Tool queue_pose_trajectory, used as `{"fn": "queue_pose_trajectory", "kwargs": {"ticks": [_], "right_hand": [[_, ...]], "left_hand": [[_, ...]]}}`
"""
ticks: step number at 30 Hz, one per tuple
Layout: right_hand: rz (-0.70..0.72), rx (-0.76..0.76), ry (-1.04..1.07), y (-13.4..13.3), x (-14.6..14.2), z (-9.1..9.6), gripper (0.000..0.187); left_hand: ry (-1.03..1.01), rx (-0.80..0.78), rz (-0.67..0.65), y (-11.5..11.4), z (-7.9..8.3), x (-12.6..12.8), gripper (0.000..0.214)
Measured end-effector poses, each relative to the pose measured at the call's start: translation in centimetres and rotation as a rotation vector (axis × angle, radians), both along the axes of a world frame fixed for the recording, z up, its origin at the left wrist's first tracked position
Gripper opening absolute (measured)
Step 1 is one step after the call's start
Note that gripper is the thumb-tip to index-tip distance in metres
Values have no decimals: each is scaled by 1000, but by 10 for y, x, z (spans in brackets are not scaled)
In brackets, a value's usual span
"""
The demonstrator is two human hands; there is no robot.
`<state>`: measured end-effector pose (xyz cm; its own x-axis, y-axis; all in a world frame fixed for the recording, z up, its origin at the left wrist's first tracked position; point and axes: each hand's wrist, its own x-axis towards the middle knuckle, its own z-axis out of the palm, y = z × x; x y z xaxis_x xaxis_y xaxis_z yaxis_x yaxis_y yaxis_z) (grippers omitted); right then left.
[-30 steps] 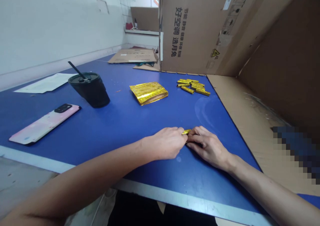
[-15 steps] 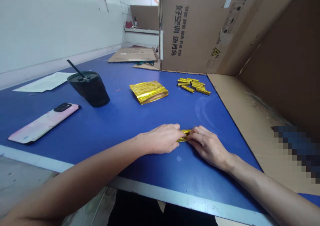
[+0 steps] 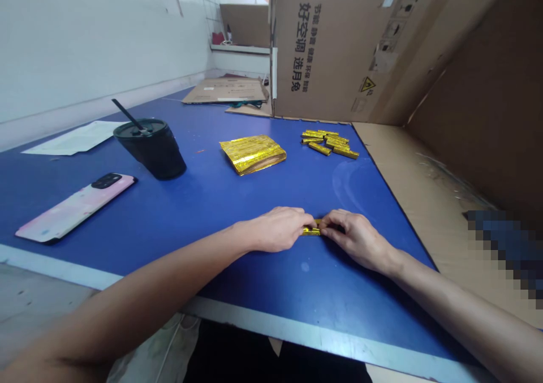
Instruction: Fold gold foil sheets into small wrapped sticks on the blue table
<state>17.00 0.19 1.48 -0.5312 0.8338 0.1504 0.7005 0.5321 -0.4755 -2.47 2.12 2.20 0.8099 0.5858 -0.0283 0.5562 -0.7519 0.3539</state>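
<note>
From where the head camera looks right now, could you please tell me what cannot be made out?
In the head view:
Gold piece: partly covered by the left hand and right hand.
Contents of the dark cup: hidden by its lid and sides.
Screen of the phone: facing down, hidden by its body.
Dark blue shape: blurred into blocks.
Cardboard box: cut off by the upper edge.

- Lower centre: foil strip (image 3: pixel 311 232) on table (image 3: pixel 203 196), between left hand (image 3: pixel 278 230) and right hand (image 3: pixel 358 236).
- Centre: foil stack (image 3: pixel 254 152), behind the left hand.
- Upper right of centre: foil rolls (image 3: pixel 337 140), before the cardboard box (image 3: pixel 335 55).
- Left: phone (image 3: pixel 74 210), before the cup (image 3: pixel 155 152); paper (image 3: pixel 72 138), left of the cup.
</note>
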Motion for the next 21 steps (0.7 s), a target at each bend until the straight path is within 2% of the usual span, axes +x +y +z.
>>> {"fn": "queue_pose_trajectory", "kwargs": {"ticks": [5,10,17,21], "right_hand": [[43,-165,-54,11,-3,10,15],[51,-213,-51,14,-4,12,15],[58,-297,-32,20,-3,15,11],[66,-374,-24,27,-5,16,10]], "left_hand": [[-29,-17,63,-1,1,1,18],[-48,-11,80,-2,1,2,10],[-81,-42,111,0,-1,0,7],[-98,-27,124,1,-3,1,15]]}}
